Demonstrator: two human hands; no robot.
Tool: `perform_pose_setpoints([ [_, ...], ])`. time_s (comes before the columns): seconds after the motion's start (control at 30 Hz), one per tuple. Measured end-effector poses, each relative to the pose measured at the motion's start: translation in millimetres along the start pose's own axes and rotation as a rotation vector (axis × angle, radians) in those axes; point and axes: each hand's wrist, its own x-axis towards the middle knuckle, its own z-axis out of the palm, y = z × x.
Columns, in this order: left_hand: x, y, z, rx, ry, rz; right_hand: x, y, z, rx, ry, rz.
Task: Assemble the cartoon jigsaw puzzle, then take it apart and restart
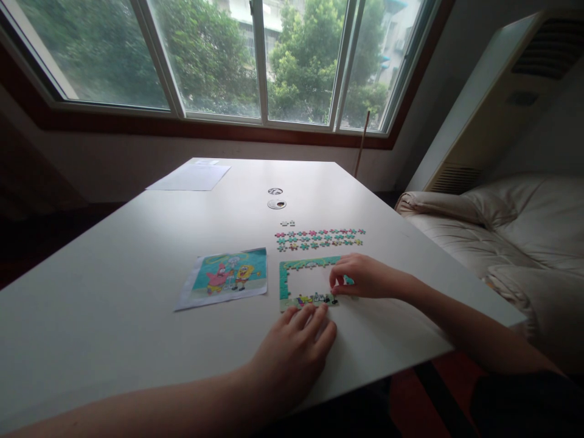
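A partly assembled jigsaw puzzle point(283, 286) lies on the white table, its teal and green border framing a bare middle. My left hand point(298, 344) rests flat with fingers spread, the fingertips at the puzzle's lower edge. Over the puzzle's right side, my right hand point(362, 277) is closed in a pinch, its fingertips on a small puzzle piece point(334, 299) at the lower right corner. Some teal shows beneath that palm, and the hand covers most of the right border. Beyond the puzzle, loose puzzle pieces point(314, 246) lie in rows.
Left of the puzzle lies a printed cartoon picture sheet point(230, 277). Two round discs point(276, 204) sit farther back on the table point(137, 267), with white paper point(189, 177) at its far left. A beige sofa point(538, 213) stands at the right, and windows point(210, 61) rise behind.
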Motion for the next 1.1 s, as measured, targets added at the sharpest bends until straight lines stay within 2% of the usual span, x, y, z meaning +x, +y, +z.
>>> perform_pose_setpoints([
  [0.33, 0.2, -0.6, -3.5, -0.017, -0.019, 0.012, -0.3, -0.4, 0.0, -0.003, 0.003, -0.006],
  [0.53, 0.1, -1.5, -0.9, -0.009, -0.009, 0.016, 12.0, 9.8, -11.3, -0.075, 0.047, 0.011],
  [0.73, -0.3, -1.6, -0.7, -0.009, -0.007, 0.01, 65.1, 57.2, -27.4, -0.069, 0.12, 0.081],
  [0.87, -0.6, -2.6, -0.1, -0.009, 0.0, 0.011, 110.1, 88.4, -21.5, -0.031, 0.178, 0.139],
  [0.97, -1.2, -3.5, 0.3, -0.007, 0.002, 0.017, 138.6, 95.7, -10.7, -0.03, 0.182, 0.141],
  [1.1, -1.2, -3.5, -1.1, -0.019, -0.003, 0.021, 164.6, 91.5, -0.3, -0.041, 0.18, 0.149],
])
